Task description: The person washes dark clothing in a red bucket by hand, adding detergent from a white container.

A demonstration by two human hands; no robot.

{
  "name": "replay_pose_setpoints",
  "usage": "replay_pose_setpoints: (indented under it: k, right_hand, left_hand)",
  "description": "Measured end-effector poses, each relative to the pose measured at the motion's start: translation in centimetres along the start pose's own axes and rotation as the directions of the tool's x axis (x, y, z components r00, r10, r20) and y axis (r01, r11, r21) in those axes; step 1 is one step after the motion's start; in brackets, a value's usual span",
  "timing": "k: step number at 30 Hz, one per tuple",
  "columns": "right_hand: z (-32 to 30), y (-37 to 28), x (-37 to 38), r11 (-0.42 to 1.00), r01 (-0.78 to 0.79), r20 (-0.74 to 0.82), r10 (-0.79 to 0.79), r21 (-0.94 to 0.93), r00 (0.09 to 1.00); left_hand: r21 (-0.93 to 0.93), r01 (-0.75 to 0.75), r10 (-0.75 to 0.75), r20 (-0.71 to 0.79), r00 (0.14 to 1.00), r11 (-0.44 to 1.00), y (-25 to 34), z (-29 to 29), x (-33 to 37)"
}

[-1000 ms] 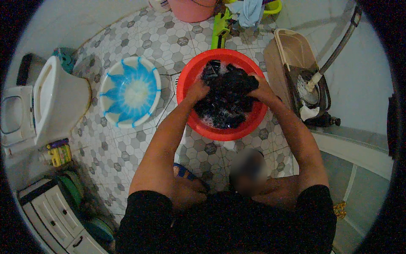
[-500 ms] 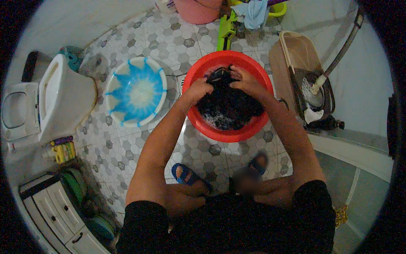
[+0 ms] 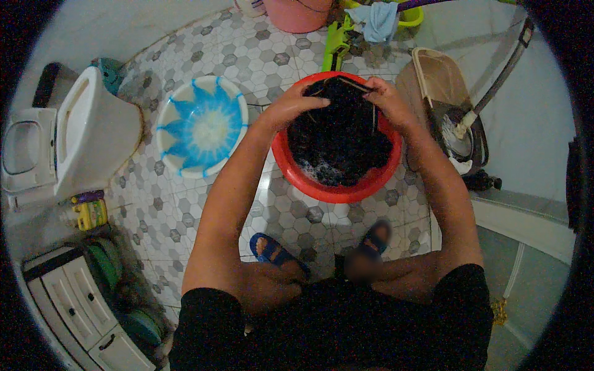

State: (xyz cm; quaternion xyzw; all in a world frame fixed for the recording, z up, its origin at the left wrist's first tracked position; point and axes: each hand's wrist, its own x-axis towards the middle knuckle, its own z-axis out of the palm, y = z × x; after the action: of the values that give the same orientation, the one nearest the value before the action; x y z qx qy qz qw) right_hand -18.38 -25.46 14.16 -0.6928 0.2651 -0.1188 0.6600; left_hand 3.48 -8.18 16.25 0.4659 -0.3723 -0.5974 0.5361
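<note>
A wet black garment [image 3: 340, 136] with thin light trim fills the red basin [image 3: 337, 194] on the floor. Suds show along its near edge. At the basin's far left rim, my left hand [image 3: 297, 106] grips the garment's upper part, thumb on top and fingers hidden beneath the cloth. Opposite it, my right hand [image 3: 386, 102] pinches a light-trimmed edge at the far right. Between both hands the cloth is raised and spread, while its lower part lies in the basin.
To the left stand a blue-and-white basin [image 3: 201, 127] and a toilet [image 3: 99, 127]. A beige mop bucket [image 3: 440, 77] is at the right, with a mop resting in it. Beyond the red basin are a pink bucket [image 3: 297, 15] and a light blue cloth [image 3: 376, 21].
My hands have moved farther apart, the right one outward to the right. The garment's far part is now lifted and stretched wider between them, showing more light trim.
</note>
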Motion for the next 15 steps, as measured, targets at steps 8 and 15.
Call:
replay_pose_setpoints:
  k: [8, 15]
  right_hand:
    - [-0.5, -0.6, -0.3, 0.999, 0.009, -0.191, 0.000, 0.048, 0.982]
    - [1.0, 2.0, 0.0, 0.988, -0.069, -0.318, 0.022, -0.139, 0.948]
  left_hand:
    - [0.330, -0.055, 0.123, -0.188, 0.974, 0.942, -1.8, -0.6, 2.1]
    - [0.618, 0.099, 0.130, -0.314, 0.940, 0.780, -1.3, -2.6, 2.7]
